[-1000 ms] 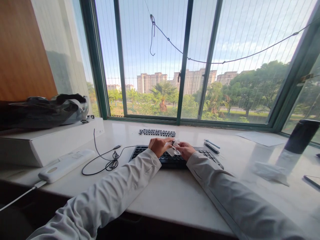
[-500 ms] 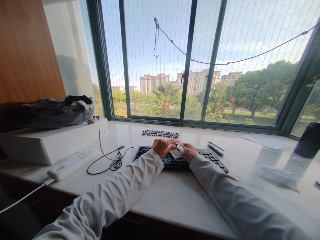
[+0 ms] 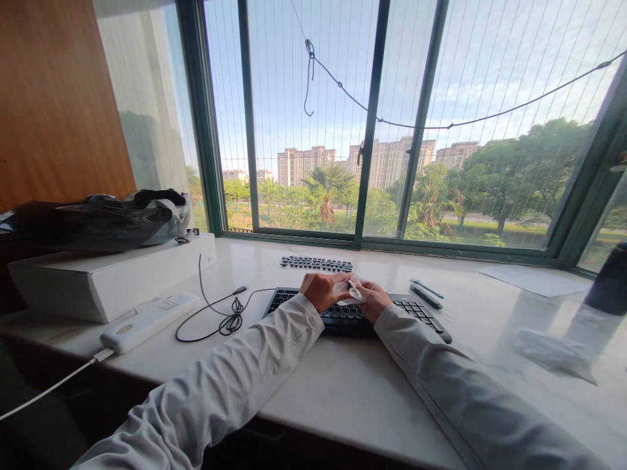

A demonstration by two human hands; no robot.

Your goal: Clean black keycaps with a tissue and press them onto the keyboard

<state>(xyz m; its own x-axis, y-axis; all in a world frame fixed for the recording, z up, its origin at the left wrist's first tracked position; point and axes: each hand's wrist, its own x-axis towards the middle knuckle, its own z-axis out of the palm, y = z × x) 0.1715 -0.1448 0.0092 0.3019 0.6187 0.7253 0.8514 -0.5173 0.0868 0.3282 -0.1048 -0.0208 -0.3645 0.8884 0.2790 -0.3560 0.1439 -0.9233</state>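
Observation:
Above the middle of a black keyboard [image 3: 343, 321], my two hands meet over a crumpled white wipe [image 3: 356, 294]. My left hand [image 3: 319, 291] is closed, its fingertips pinching the wipe's left side. From the right, my right hand [image 3: 373, 300] grips the other side with thumb and fingers. A small dark piece shows in the folds between my fingertips; it may be a keycap, but it is too small to be sure. Behind the keyboard lie rows of loose black keycaps [image 3: 316, 264]. My hands and sleeves hide part of the keyboard.
A coiled black cable [image 3: 234, 320] and a white power strip [image 3: 147, 321] lie to the left, before a white box [image 3: 112, 281]. On the right are pens [image 3: 426, 294], a paper sheet [image 3: 531, 279], a clear plastic bag [image 3: 556, 352] and a dark bottle [image 3: 607, 281].
The wipe has been turned and folded between my fingers, and the dark piece is more covered. The whole view has shifted slightly; my hands stay above the keyboard.

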